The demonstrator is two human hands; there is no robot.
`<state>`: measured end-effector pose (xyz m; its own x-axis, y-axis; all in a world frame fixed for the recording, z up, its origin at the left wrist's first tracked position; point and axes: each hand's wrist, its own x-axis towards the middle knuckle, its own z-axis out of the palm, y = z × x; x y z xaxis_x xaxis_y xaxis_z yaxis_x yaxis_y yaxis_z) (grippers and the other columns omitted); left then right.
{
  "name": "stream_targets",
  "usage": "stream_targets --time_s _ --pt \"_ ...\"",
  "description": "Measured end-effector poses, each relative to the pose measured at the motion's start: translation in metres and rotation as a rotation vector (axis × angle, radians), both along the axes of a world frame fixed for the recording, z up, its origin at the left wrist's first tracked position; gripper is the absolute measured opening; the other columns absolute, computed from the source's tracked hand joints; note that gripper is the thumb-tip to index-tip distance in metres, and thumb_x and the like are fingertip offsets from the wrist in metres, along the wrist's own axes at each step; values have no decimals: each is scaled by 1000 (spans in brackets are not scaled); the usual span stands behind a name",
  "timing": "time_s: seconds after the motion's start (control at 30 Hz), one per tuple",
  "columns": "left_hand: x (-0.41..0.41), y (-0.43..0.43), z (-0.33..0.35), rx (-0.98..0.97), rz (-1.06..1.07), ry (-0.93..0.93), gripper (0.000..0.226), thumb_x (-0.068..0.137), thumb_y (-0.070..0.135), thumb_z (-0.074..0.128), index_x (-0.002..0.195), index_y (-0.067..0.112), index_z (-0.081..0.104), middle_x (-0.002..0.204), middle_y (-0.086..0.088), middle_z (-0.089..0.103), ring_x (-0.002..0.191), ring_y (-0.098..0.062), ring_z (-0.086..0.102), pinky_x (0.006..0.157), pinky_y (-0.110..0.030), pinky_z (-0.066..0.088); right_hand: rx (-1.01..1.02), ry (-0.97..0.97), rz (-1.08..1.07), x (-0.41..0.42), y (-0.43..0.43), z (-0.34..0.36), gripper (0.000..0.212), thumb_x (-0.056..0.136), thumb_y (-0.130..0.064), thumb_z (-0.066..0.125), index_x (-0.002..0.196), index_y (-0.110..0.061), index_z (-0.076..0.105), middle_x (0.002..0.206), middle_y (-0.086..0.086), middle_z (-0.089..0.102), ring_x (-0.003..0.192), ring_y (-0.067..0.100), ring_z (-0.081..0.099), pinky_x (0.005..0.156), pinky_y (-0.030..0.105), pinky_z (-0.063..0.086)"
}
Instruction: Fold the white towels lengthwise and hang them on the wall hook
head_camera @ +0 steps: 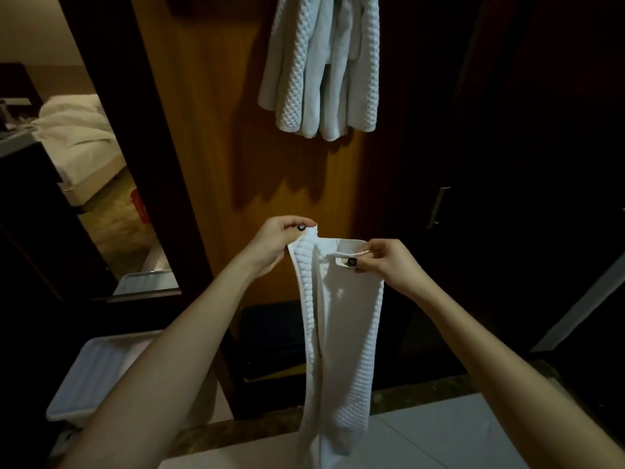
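Head view: left hand (282,240) and right hand (385,260) pinch the folded white towel (341,333) by its top corners below the hung towels (321,69); a slack pinch could undo the fold.

Dim, warm light is falling from above; the folded white towel (341,333), pinched between the left hand (274,242) and the right hand (389,262), is showing brightest, its weave washing out just below the grip; above the grip the hanging towels (321,69) are throwing a jagged shadow down the wooden panel (209,130); right of the grip the dark door (507,130) is sinking into near black; far left of the grip the bed (77,130) is glowing softly, slightly blurred; straight edges are bowing near the margins.
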<state>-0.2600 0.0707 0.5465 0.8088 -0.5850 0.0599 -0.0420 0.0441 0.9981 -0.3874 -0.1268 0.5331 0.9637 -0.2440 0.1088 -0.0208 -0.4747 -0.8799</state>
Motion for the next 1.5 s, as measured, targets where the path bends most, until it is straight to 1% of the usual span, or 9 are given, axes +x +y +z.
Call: stream_targets --time_s 0.23,0.4,0.57,0.7,0.83,0.93,1.03,1.2,1.5 --pt "-24 3 -13 -137 40 61 31 87 -10 53 90 15 72 97 -3 68 87 -13 64 70 -20 54 -36 -74 -42 -20 13 4 7 88 -10 70 80 -12 69 70 -3 74 72 9 72 70 25 56" --pt "-50 8 -35 -304 294 110 26 90 -10 50 87 8 68 102 -3 68 101 -19 61 79 -23 53 115 -148 -160 -36 30 -6 8 85 -9 69 79 -15 70 79 5 74 81 17 72 75 31 55" --pt "-76 18 -48 -254 110 162 36 87 -13 52 104 14 67 120 -9 63 108 -20 64 86 -33 55 186 -149 -226 -47 59 -24 12 88 -11 68 78 -18 69 77 1 72 78 12 72 78 38 59" --pt "-90 28 -59 -215 244 77 35 82 -13 61 94 18 69 119 -5 64 121 -25 55 102 -47 46 132 -196 -259 -55 71 -24 15 91 -11 65 80 -22 67 76 -6 69 74 5 69 71 29 57" --pt "-100 34 -63 -440 346 185 42 79 -11 65 108 20 66 104 -5 71 97 -18 67 81 -30 56 54 -290 -310 -64 74 -19 23 91 -12 64 79 -31 62 81 -7 62 73 -1 57 64 13 46" --pt "-110 26 -64 -404 381 152 29 83 -3 66 104 16 61 92 -1 74 83 -13 70 65 -21 54 -59 -309 -288 -67 79 -16 17 90 -10 64 81 -24 59 91 -7 49 83 -5 48 72 4 37" --pt "-116 21 -66 -365 390 96 21 85 6 68 94 23 58 88 -3 74 81 -16 70 63 -24 53 -95 -317 -196 -70 83 -16 12 91 -9 61 88 -20 60 100 -16 53 103 -2 49 84 3 36" --pt "-116 20 -65 -314 366 -18 32 84 3 66 85 34 63 78 -2 71 71 -15 67 60 -26 52 29 -332 -157 -74 83 -14 14 95 -10 56 86 -20 60 88 -7 63 86 7 61 76 24 49" --pt "-114 6 -63 -246 296 60 37 89 -1 57 78 29 75 81 1 74 75 -12 70 63 -20 53 47 -353 -292 -59 86 -14 22 94 -12 55 78 -26 55 77 -8 59 75 5 58 65 15 45"
